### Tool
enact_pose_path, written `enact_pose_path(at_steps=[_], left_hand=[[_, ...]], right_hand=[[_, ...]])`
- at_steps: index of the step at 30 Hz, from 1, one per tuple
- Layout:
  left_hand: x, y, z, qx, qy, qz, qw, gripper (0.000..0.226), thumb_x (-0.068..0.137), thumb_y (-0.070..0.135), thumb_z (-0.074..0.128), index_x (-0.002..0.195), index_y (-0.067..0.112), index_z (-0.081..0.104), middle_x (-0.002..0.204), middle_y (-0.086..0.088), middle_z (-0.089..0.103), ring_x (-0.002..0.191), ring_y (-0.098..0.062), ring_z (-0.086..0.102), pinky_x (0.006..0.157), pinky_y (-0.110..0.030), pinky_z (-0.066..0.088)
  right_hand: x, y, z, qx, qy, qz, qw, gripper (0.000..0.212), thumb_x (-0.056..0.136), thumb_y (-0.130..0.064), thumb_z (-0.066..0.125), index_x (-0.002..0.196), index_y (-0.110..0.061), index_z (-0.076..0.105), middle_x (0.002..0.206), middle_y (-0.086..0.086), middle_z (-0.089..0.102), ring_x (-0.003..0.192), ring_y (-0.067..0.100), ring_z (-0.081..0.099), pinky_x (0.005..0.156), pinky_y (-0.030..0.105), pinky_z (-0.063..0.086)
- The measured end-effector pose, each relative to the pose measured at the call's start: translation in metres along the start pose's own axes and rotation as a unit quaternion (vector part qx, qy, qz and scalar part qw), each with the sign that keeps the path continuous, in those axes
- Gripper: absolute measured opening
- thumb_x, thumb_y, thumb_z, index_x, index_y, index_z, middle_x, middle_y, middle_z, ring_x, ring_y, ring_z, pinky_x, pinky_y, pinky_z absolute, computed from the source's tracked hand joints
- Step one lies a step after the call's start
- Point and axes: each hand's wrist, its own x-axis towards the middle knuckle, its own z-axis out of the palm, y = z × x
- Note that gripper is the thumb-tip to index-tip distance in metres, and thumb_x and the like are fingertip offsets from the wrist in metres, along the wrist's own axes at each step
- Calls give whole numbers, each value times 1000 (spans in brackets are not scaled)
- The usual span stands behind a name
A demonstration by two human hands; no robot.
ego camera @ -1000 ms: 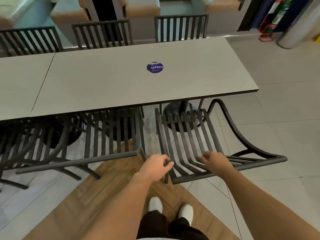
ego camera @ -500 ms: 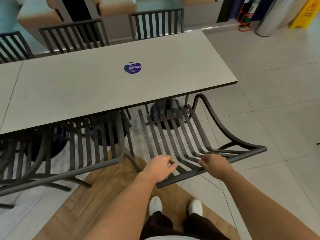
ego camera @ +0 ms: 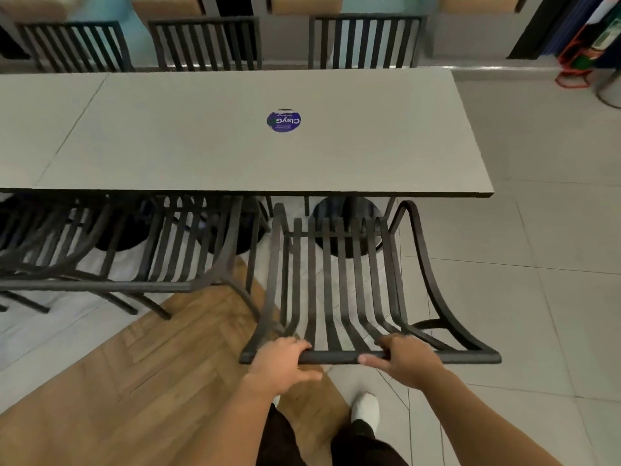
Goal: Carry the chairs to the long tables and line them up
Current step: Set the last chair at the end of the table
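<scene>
Dark matte metal makes up the slatted chair [ego camera: 339,280] at the near edge of the long worktop [ego camera: 235,153], its curved flat slats fanning up to a rounded top rail and its seat tucked partly under the pale grey, smooth slab. The left hand [ego camera: 280,364] wraps round that rail near its left end, fingers curled over the top and thumb beneath; the right hand [ego camera: 405,359] is clamped on the same rail further right, thumb pointing left along the bar. A second chair [ego camera: 161,250] of the same slatted build stands just beside it on the left. A round blue sticker [ego camera: 284,120] lies flat on the worktop. Below, wood-grain planks meet glossy pale floor tiles [ego camera: 537,297], and a white shoe [ego camera: 366,406] shows.
</scene>
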Motion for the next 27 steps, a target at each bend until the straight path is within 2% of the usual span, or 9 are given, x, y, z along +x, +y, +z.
enact_pose_path(at_steps=[3,6,9,13,18,27], left_hand=[[7,7,11,43,37,-31,998,48,97,42,64,143,37,52,138,10,56,125,-17,55,105,-37,45],[13,11,17,72,40,-52,995,47,99,22,58,143,39,52,139,11,58,124,-19,58,103,-39,49],[15,13,20,92,46,-60,993,51,100,18,53,146,41,49,139,11,59,123,-21,60,103,-39,50],[19,15,18,91,48,-55,993,54,100,15,52,148,40,48,141,11,58,124,-21,60,105,-40,49],[34,19,10,99,53,-40,993,55,102,11,47,150,38,46,143,9,57,125,-21,59,104,-40,49],[61,20,-9,118,47,-14,992,58,99,6,50,151,33,46,143,4,58,123,-24,61,103,-42,51]], right_hand=[[0,10,-1,-50,12,-29,998,105,60,-106,33,123,-29,64,100,-13,64,97,11,64,88,32,53],[0,12,-1,-86,35,-33,995,84,67,-99,43,109,-30,65,93,-12,63,91,13,64,83,33,52],[0,12,1,-115,56,-26,991,55,84,-80,52,98,-28,65,86,-9,61,87,16,64,70,30,46],[5,16,5,-127,67,-14,989,31,95,-53,51,104,-27,66,94,-6,69,88,18,67,73,30,50],[16,23,2,-119,73,-7,990,26,98,-43,51,112,-27,67,95,-6,68,87,18,67,79,31,55],[36,30,-13,-117,74,-4,990,21,98,-35,48,104,-26,66,84,-6,64,78,16,63,74,29,54]])
